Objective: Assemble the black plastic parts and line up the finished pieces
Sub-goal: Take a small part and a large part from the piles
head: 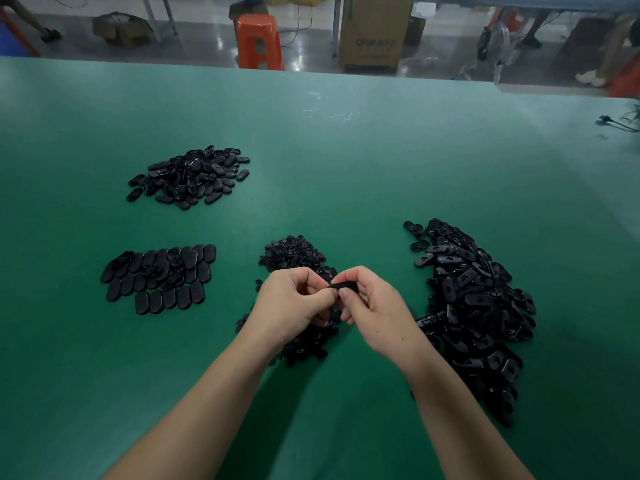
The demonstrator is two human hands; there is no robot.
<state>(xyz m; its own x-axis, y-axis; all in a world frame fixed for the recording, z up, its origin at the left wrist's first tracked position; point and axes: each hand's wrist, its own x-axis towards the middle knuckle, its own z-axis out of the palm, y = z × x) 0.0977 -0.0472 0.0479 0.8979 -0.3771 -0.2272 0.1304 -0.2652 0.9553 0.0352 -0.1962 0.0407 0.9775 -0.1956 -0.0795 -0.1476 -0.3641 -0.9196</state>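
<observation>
1. Right now I see both hands raised together above the green table point(346, 161), over a heap of small round black parts point(294, 252) that lies directly below them.
2. My left hand point(291, 303) has its fingers curled inward, the thumb and fingertips meeting at the end of a black oblong piece point(343, 286); I cannot tell whether a second part sits inside that grip.
3. My right hand point(370, 303) pinches the same black oblong piece, thumb underneath and index finger across the top, the other fingers folded beneath.
4. To the right lies a long pile of oblong shells point(474, 306), each with a hole, reaching toward the near edge.
5. On the left, finished pieces point(159, 277) lie side by side in rough rows, some overlapping.
6. Farther back on the left sits a loose mound of black pieces point(190, 176), well apart from the rows.
7. Beyond the table stand an orange stool point(258, 41) and a cardboard box point(375, 32).
</observation>
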